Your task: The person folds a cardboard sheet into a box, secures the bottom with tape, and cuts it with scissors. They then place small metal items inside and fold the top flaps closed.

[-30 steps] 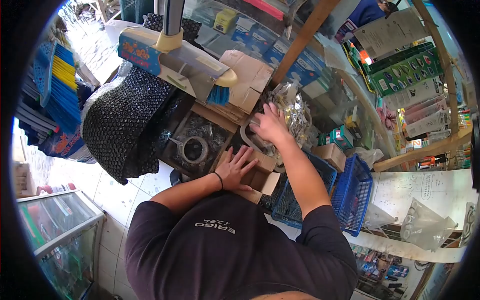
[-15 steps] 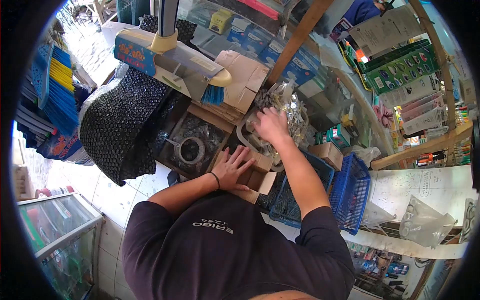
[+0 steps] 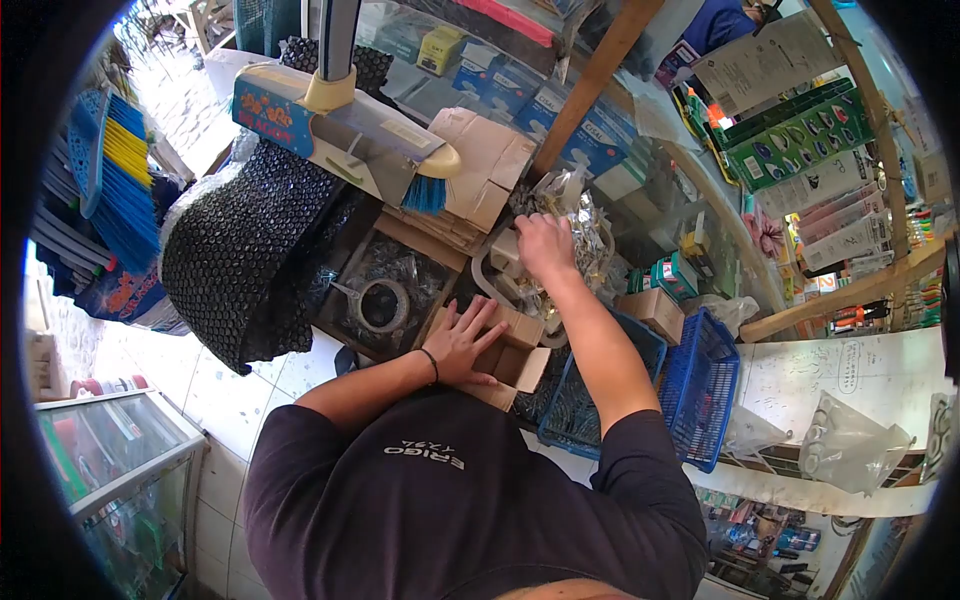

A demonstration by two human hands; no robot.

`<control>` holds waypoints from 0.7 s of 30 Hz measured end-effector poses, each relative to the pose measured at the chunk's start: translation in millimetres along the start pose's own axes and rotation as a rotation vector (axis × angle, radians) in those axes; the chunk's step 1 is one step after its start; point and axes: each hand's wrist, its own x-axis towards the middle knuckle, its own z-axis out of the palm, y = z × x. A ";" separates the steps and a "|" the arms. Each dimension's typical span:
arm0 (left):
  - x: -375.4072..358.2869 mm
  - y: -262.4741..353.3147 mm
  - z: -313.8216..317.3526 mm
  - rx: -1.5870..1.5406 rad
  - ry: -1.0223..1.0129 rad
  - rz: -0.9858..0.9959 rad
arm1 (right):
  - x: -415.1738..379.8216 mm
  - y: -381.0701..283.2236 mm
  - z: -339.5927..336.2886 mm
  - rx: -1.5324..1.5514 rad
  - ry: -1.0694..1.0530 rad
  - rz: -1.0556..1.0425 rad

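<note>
My left hand lies with spread fingers on the side of a small open cardboard box whose flaps stand apart. The inside of this box that I can see is bare brown card. Beyond it, my right hand reaches down with curled fingers among clear plastic packets that hold small metallic and yellowish pieces. A whitish piece lies by its fingertips. What those fingers pinch, if anything, is hidden. A pale handle-like loop curves between the two hands.
To the left, a dark tray holds a roll of tape. Bubble wrap and a hanging broom crowd that side. Blue baskets stand right, near a glass case. Another person is partly visible behind.
My right hand has shifted slightly among the packets, and its fingers look more curled. A whitish piece beside its fingertips shows more clearly. My left hand stays on the box.
</note>
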 end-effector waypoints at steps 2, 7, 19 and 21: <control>0.3 -0.2 -0.4 -0.008 0.006 0.001 | 3.7 5.5 -1.0 0.022 0.008 0.015; 0.8 0.6 -4.5 -0.014 -0.017 -0.004 | 7.1 11.2 -6.8 0.052 0.078 0.089; 1.4 0.5 -4.6 0.002 -0.043 -0.010 | 2.8 6.7 -36.4 0.410 0.061 0.473; 1.5 0.2 -3.0 0.007 -0.036 -0.008 | 2.8 8.0 -41.0 0.475 0.068 0.529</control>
